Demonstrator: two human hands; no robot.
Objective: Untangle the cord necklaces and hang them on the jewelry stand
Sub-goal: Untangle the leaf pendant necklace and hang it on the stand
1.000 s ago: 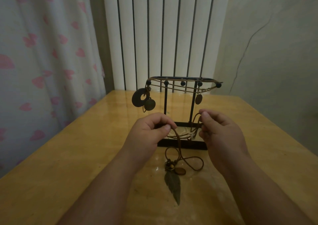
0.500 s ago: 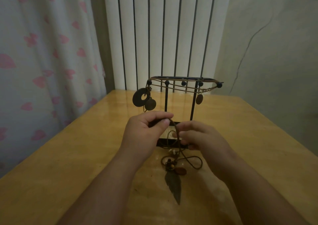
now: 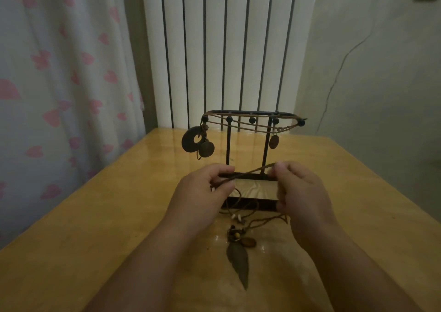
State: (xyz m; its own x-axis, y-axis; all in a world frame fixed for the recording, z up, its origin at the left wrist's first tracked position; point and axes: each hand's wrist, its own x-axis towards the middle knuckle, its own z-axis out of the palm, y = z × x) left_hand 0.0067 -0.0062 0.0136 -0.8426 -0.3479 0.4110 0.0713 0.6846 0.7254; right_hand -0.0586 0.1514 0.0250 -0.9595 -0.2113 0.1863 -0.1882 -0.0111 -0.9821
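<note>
Brown cord [image 3: 248,173], one taut strand, in pinch grip of left hand [image 3: 202,193] and right hand [image 3: 304,192].

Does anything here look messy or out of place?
Yes: tangled cords with beads and a feather pendant lie on the table before the jewelry stand, unhung. The left hand and right hand pinch one strand taut.

A glossy, honey-coloured wooden table [image 3: 95,216] throws back reflections beneath a slim black metal jewelry stand [image 3: 228,149] with a matt finish. The thin brown cord [image 3: 250,173] looks dull and leathery. The dark leaf-shaped pendant [image 3: 238,261] resembles tarnished metal, faintly ribbed. Behind, a white cloth curtain [image 3: 59,84] printed with pink hearts hangs soft beside a rough, matt plastered wall [image 3: 381,72].
</note>
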